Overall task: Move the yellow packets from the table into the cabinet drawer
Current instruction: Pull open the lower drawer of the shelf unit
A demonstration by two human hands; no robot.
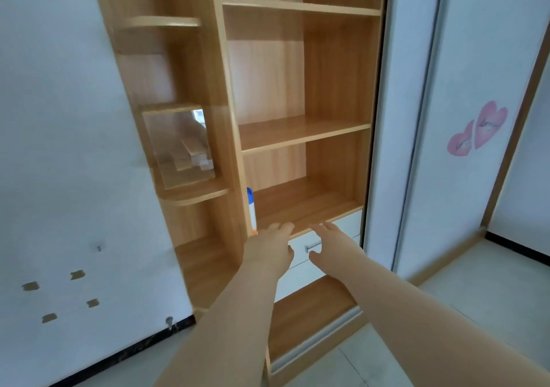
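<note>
Cabinet drawer (348, 222): white front with a short metal bar handle (312, 246), directly below the lowest open shelf of the light wooden cabinet (336, 89).
Left hand (269, 248): fingers extended, holding nothing, in front of the drawer's left end.
Right hand (333, 243): fingers spread, holding nothing, just right of the handle.
Shelf item: white bottle with blue cap (251, 208), upright at the shelf's left edge.

No text can be read for certain. Two pink heart stickers (479, 129) sit on the white sliding door (416, 208), right of the wooden cabinet (297, 136). Each bears a short line of dark handwriting, too blurred to make out. The white and blue bottle (251, 208) inside the cabinet's left edge shows no legible print.
</note>
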